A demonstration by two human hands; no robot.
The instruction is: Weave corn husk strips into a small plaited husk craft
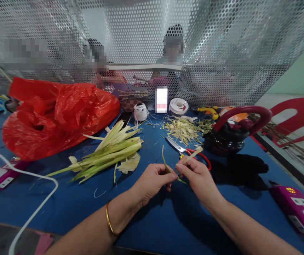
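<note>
Near the middle of the blue table, my two hands are close together, fingertips almost meeting. My left hand pinches a thin green strip of husk that stands up from between thumb and fingers. Between the closed fingertips of my right hand is a pale strip of corn husk, pointing up and right. Red-handled scissors lie half open just beyond my right hand. To the left rests a heap of green and pale corn husks. Husk scraps are piled behind the scissors.
A red plastic bag fills the back left. A ball of white string, a white spool and a yellow glue gun lie behind. On the right are a black pot, black cloth and a purple power strip.
</note>
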